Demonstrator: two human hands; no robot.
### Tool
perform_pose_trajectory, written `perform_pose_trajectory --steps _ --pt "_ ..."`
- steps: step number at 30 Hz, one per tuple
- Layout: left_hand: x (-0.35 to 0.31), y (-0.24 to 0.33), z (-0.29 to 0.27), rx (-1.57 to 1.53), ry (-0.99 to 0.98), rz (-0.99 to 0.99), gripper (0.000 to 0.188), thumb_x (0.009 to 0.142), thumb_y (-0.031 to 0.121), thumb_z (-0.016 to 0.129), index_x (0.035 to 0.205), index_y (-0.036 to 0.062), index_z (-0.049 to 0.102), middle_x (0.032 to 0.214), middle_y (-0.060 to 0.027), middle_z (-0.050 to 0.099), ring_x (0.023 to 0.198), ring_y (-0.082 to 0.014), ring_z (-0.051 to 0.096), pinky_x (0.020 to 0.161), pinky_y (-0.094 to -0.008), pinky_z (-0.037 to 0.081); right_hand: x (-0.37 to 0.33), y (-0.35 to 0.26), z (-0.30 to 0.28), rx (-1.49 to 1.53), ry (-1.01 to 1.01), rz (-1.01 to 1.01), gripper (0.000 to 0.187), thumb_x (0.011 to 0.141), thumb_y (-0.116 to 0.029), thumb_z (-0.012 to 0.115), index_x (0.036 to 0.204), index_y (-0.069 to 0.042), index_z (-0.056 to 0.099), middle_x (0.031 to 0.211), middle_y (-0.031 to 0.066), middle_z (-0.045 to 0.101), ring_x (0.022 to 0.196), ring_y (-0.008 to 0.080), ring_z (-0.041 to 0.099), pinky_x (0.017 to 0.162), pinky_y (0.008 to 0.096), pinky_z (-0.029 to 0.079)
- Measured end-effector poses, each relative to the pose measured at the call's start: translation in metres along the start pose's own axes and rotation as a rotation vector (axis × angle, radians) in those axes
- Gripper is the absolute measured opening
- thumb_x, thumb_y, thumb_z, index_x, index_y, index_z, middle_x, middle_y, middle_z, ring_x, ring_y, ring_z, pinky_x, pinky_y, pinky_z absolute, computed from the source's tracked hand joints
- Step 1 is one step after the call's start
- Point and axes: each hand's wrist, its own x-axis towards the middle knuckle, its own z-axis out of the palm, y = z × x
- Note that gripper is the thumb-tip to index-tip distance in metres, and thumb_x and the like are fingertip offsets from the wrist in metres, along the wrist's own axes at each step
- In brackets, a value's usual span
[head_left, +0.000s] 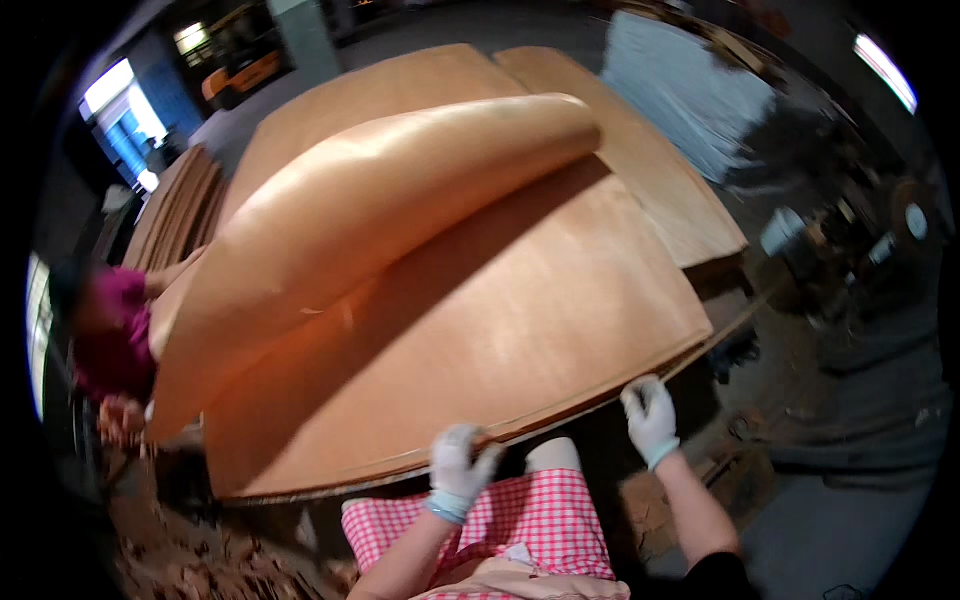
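My left hand, in a white glove, is at the near edge of a wide stack of reddish-brown wood veneer sheets. Its fingers are bent, with the thumb apart. Farther right, my right hand, also gloved, is beside the stack's near right corner. Its thumb and fingers curve with a gap between them. Across the stack, a large veneer sheet is curled up and over, casting a dark shadow. At the left, a co-worker in a purple top has hands by that sheet's edge; blur hides their exact grip.
Another veneer stack adjoins at the right, with a pale wrapped pile behind it. A thin strip slants off the near right corner. Machinery stands right. Wood scraps litter the lower left floor. An orange forklift is far back.
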Motion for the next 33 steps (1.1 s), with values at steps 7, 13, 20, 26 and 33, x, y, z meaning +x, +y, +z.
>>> perform_pose_trajectory --steps 7,13,20,26,33 --pt "-0.030 0.038 -0.043 -0.320 -0.037 0.166 0.031 0.072 0.018 0.077 0.095 0.0037 0.062 0.093 -0.0136 0.065 0.087 -0.0329 0.063 0.076 -0.0408 0.052 -0.092 -0.132 0.090 0.220 -0.490 -0.341 0.015 0.091 -0.011 0.062 0.100 0.000 0.058 0.127 0.0253 0.056 0.125 0.0323 0.051 0.103 0.0402 0.039" --pt "-0.080 0.023 -0.068 -0.708 0.112 -0.316 0.015 0.076 0.008 0.069 0.089 0.0007 0.065 0.087 -0.0101 0.063 0.078 -0.0201 0.062 0.070 -0.0308 0.050 -0.131 -0.164 0.141 0.485 -0.694 -0.027 0.021 0.094 -0.019 0.062 0.097 0.001 0.057 0.132 0.0237 0.052 0.121 0.0263 0.051 0.101 0.0369 0.041" --pt "-0.109 -0.027 -0.099 -1.185 0.332 -0.688 0.009 0.081 -0.007 0.063 0.085 0.0004 0.064 0.080 -0.0037 0.064 0.075 -0.0111 0.060 0.069 -0.0254 0.050 -0.130 -0.183 0.191 0.305 -0.796 0.006 0.045 0.093 -0.020 0.062 0.130 0.003 0.049 0.127 0.0190 0.057 0.118 0.0232 0.055 0.100 0.0332 0.044" --pt "-0.128 -0.156 -0.184 -0.941 0.983 -0.825 0.016 0.080 -0.014 0.058 0.078 0.0013 0.061 0.074 -0.0036 0.063 0.067 -0.0108 0.058 0.062 -0.0244 0.048 -0.067 -0.170 0.164 -0.224 -0.767 0.009 0.016 0.091 -0.013 0.062 0.096 0.002 0.066 0.084 0.0122 0.067 0.073 0.0164 0.064 0.069 0.0301 0.052" --pt "-0.194 -0.337 -0.342 -0.111 1.133 -0.972 0.016 0.077 0.004 0.076 0.071 0.0033 0.062 0.064 0.0040 0.055 0.062 -0.0069 0.049 0.057 -0.0264 0.045 -0.014 -0.096 0.121 -0.499 -0.616 -0.123 0.018 0.086 -0.014 0.066 0.089 0.004 0.065 0.079 0.0151 0.066 0.073 0.0230 0.064 0.071 0.0345 0.051"
